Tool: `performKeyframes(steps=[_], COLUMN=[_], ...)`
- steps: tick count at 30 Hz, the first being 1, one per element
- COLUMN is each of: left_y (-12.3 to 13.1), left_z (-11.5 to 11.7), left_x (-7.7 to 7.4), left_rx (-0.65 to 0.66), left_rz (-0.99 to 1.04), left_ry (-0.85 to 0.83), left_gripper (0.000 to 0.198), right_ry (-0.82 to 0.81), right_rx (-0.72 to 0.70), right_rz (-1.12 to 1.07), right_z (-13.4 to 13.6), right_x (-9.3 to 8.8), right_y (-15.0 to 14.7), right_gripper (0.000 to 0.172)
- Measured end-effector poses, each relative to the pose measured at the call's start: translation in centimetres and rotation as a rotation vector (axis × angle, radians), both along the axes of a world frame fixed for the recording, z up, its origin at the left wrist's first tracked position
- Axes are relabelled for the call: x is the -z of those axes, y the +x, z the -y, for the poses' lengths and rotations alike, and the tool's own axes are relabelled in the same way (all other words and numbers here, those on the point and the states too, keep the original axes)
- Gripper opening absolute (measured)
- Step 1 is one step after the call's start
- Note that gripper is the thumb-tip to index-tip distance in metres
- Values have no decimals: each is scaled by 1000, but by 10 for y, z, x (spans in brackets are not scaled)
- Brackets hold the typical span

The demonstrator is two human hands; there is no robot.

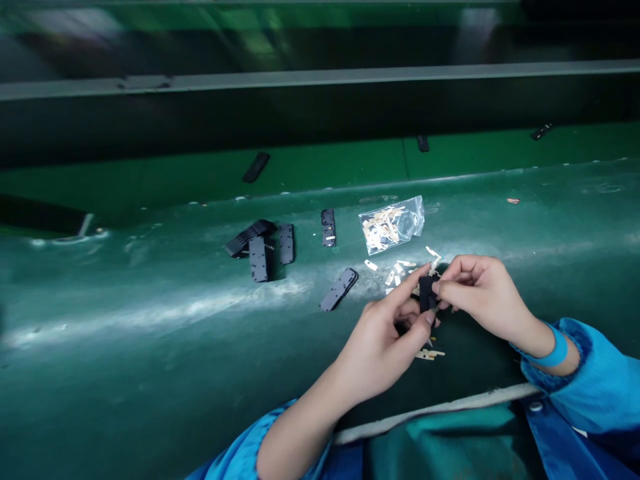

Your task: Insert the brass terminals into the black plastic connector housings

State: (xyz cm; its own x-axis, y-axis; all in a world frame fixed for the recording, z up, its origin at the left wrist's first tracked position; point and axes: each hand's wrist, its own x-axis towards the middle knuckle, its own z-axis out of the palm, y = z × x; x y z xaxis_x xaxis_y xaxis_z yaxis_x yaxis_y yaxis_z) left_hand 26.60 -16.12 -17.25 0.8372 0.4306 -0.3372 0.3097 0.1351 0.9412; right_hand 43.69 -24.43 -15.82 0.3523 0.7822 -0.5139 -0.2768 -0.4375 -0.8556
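My left hand (385, 340) and my right hand (477, 290) meet over the green bench (150, 347), both pinching a small black plastic part (427, 293) held upright between them. Several small pale metal clips (400, 270) lie scattered just beyond my fingers, and a few more clips (430, 354) rest under my left hand. A clear plastic bag (393, 225) holding more clips sits a little farther back. A lone black part (339, 289) lies left of my left hand.
A pile of black parts (260, 245) lies at centre left, with another single one (328, 227) beside the bag. Stray black parts (256, 167) rest on the raised green ledge behind. A grey rail (320, 79) runs across the back.
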Motion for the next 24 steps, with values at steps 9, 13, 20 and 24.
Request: performKeyframes(steps=[9, 13, 20, 24], left_y=[3, 3, 3, 2], left_z=[-1, -1, 0, 0], left_x=[-2, -1, -2, -3], left_rx=[-19, -21, -34, -38], left_rz=[-26, -24, -15, -18], left_ry=[-156, -176, -200, -224], left_gripper=[68, 69, 69, 70], right_ry=[9, 20, 28, 46], right_rx=[19, 29, 40, 40], right_rz=[5, -19, -3, 9], right_z=[0, 0, 2, 3], right_x=[-1, -1, 0, 1], right_y=[-2, -2, -3, -4], right_gripper=[9, 9, 10, 11])
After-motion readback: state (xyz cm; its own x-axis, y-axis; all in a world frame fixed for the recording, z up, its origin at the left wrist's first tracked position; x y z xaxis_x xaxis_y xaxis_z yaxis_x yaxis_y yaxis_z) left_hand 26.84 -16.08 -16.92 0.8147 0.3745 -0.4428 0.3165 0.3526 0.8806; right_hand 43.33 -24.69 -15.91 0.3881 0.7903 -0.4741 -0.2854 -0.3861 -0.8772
